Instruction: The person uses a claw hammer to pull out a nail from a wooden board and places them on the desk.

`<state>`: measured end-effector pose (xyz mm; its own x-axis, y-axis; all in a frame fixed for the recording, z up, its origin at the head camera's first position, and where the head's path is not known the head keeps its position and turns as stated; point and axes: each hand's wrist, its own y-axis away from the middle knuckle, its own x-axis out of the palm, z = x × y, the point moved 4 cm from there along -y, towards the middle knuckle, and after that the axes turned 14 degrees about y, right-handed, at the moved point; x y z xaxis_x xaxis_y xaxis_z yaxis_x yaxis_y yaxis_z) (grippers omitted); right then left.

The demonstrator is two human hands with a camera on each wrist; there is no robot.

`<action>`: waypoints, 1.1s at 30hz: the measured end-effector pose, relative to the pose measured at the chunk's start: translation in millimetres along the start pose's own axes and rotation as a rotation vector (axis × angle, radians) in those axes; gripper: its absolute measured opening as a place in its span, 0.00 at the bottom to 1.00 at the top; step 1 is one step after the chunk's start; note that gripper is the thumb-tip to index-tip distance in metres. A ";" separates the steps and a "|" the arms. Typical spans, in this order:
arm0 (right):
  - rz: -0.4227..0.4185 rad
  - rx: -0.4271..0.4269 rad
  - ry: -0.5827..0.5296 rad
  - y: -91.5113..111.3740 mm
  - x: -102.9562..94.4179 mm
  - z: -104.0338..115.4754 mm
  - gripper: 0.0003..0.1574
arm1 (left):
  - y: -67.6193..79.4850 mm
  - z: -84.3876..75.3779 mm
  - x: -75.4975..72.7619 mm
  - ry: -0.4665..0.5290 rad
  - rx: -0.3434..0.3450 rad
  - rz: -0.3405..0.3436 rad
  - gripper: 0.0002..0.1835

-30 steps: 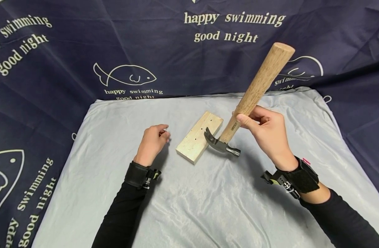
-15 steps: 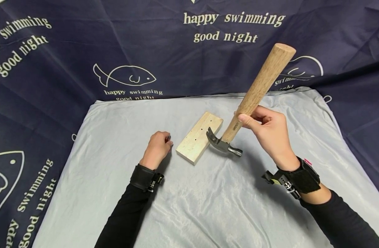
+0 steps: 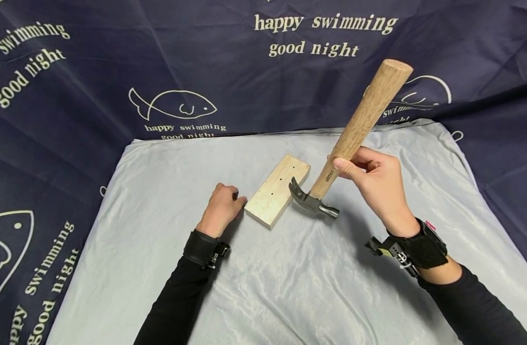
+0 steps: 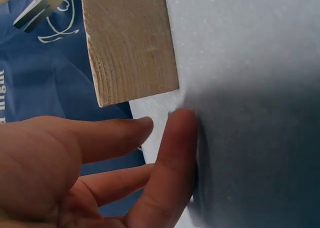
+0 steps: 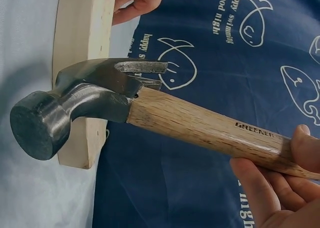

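My right hand (image 3: 382, 191) pinches the wooden handle of a claw hammer (image 3: 354, 129) between thumb and fingers, close to the head. The handle's butt points up and away; the steel head hangs low by the right side of a wooden block (image 3: 263, 206). In the right wrist view the hammer (image 5: 200, 123) shows its round face and split claw. Several dark holes or spots mark the block's top. Beside the block's near left end is my left hand (image 3: 221, 207), its fingers loosely bent. The left wrist view shows its thumb and forefinger apart, nothing visible between them, just short of the block (image 4: 132, 48).
A pale grey-blue cloth (image 3: 280, 287) covers the table and has soft wrinkles. Dark blue curtains (image 3: 229, 72) with white fish prints and lettering hang behind and along both sides. Each wrist wears a black strap (image 3: 200, 247) with a small camera.
My left hand has moved down and right to the block's left end; the thin shiny piece at its fingertips one second ago is out of sight. The hammer has shifted slightly right.
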<state>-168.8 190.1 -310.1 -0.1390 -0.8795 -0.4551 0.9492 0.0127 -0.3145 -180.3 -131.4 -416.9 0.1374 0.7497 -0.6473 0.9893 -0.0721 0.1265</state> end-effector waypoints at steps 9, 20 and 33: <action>-0.010 0.004 -0.021 -0.1 -2.2 0.8 0.13 | 2.0 -1.3 -2.3 -0.037 -0.012 -0.004 0.18; -0.008 0.012 0.020 0.7 -1.1 0.7 0.13 | 6.2 -10.9 -9.2 -0.020 0.034 -0.059 0.21; 0.018 -0.024 0.014 -2.9 9.0 7.6 0.13 | 12.9 -87.2 -7.2 0.170 0.383 -0.172 0.17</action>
<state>-170.6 178.5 -307.0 -0.1261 -0.8721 -0.4728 0.9446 0.0401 -0.3259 -172.7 -80.4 -345.0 -0.0089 0.8672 -0.4978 0.9480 -0.1510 -0.2800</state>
